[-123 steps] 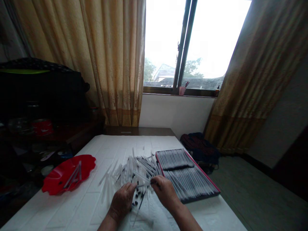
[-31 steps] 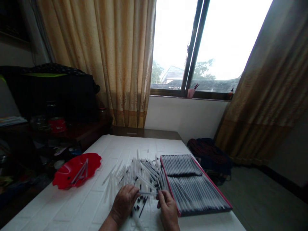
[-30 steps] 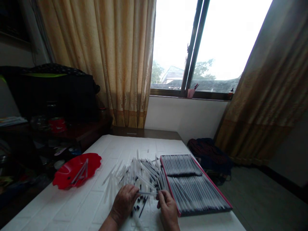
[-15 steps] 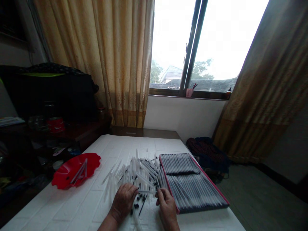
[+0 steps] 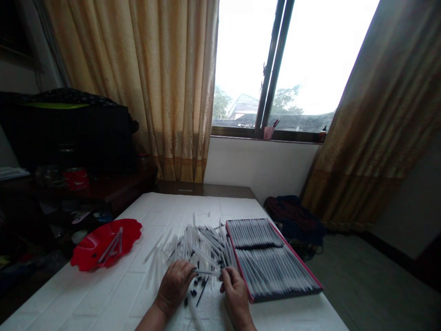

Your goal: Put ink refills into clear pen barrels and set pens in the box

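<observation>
A slim translucent tube (image 5: 207, 272) with a dark line inside stretches level between my two hands, above the table. My left hand (image 5: 175, 282) pinches its left end. At the other end, the thumb and fingers of my right hand (image 5: 235, 289) are closed on it. Just beyond my hands lies a loose heap of clear tubes (image 5: 188, 243), with thin dark rods among them. Several small black caps (image 5: 193, 293) are scattered below the held tube. To the right of my right hand is a red-edged box (image 5: 252, 299) filled with rows of dark-cored tubes.
A red scalloped plate (image 5: 81, 250) with a few clear tubes stands on the left of the white brick-patterned table (image 5: 113, 299). Dark furniture (image 5: 127, 191) borders the table on the left. Bundled dark cloth (image 5: 292, 220) is past its right edge.
The whole view has shifted slightly, so everything appears a little further left. Both hands keep their grip on the tube, with barely any movement against the table.
</observation>
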The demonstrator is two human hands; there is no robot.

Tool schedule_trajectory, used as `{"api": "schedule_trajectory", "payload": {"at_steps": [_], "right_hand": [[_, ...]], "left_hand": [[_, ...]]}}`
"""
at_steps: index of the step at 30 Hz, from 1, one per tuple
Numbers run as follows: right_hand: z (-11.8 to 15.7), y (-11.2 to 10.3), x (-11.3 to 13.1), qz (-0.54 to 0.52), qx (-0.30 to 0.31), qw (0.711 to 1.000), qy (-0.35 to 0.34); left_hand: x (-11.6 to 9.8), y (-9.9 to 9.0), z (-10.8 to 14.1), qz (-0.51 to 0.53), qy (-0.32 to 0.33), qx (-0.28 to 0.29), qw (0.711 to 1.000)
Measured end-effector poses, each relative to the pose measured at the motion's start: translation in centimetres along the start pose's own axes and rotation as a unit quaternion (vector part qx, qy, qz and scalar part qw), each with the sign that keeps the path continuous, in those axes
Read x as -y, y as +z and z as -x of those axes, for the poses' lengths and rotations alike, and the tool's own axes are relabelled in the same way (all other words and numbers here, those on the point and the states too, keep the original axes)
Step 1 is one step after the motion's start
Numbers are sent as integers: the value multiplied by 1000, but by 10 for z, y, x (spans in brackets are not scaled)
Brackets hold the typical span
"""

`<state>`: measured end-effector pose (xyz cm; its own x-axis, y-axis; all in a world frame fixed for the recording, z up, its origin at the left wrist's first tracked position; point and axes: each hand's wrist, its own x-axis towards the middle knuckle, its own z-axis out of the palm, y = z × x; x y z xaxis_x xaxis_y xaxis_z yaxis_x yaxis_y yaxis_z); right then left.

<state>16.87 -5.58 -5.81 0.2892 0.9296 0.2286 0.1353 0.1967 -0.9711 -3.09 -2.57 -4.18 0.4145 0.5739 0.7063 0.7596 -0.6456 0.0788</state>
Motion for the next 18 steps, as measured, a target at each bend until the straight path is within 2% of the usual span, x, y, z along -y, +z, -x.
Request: {"api": "schedule_trajectory", "payload": {"at_steps": [4, 8, 13, 15, 18], "right_hand": [[1, 2, -3, 10, 29, 999, -17], [1, 2, -6, 8, 22, 1000, -5], [-1, -1, -9, -12, -30, 999, 23], [-2, -1, -10, -36, -40, 998, 43], [-2, -1, -12, -69, -50, 994, 67]], "left_hand": [[4, -2, -4, 10, 16, 23, 1000], [1, -21, -3, 23, 22, 48, 998], [-21, -52, 9, 79, 78, 192, 975], [-25, -55, 14, 81, 75, 202, 973], [-20, -49, 19, 79, 48, 192, 977]]}}
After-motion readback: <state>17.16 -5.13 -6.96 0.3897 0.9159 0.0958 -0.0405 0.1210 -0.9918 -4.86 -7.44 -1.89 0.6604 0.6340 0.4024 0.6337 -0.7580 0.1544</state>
